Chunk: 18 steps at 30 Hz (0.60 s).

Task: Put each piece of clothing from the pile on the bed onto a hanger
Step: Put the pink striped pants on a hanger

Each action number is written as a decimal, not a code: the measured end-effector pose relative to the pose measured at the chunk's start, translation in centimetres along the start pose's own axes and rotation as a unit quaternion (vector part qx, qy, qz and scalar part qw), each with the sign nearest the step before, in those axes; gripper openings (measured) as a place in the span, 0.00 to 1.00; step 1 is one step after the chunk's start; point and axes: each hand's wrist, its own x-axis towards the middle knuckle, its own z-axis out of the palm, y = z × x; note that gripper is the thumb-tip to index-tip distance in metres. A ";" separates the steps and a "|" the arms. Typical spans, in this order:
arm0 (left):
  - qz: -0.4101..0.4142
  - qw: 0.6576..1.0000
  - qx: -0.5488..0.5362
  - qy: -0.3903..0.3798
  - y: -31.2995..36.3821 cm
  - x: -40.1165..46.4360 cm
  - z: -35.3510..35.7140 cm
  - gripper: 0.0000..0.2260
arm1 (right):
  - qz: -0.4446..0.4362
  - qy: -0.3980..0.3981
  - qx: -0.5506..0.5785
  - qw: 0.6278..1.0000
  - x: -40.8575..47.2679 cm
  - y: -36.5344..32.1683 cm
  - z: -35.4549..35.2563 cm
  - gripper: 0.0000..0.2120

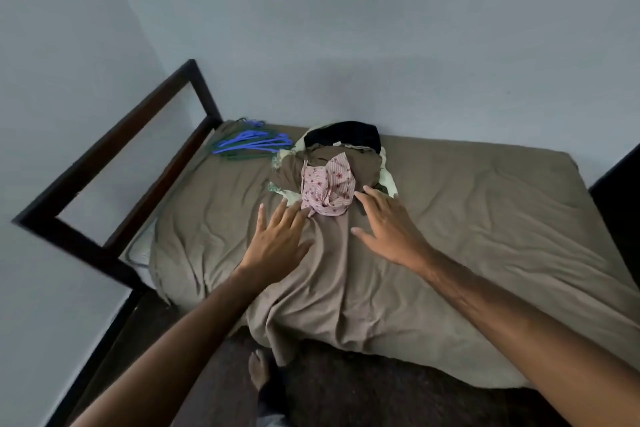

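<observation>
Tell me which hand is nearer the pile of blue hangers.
Left. The left hand is open over the sheet, below and right of the blue hangers. The right hand is open farther right, past the pink floral garment.

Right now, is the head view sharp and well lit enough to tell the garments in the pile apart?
Head view: dim, flat light, soft focus, no glare; wide-angle bends the bed frame. The pink floral garment reads clearly; darker layers blur together.
</observation>
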 end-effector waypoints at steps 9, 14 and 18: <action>0.051 0.994 -0.032 -0.093 -17.3 15.4 9.7 0.30 | 0.117 -0.082 0.024 0.990 17.7 -0.3 11.7 0.34; 0.061 0.982 -0.063 -0.164 -23.7 22.1 17.0 0.28 | 0.199 -0.173 0.062 0.963 25.7 1.5 20.2 0.29; 0.056 0.973 -0.099 -0.199 -26.3 25.9 23.7 0.28 | 0.220 -0.190 0.052 0.955 32.0 5.0 27.0 0.24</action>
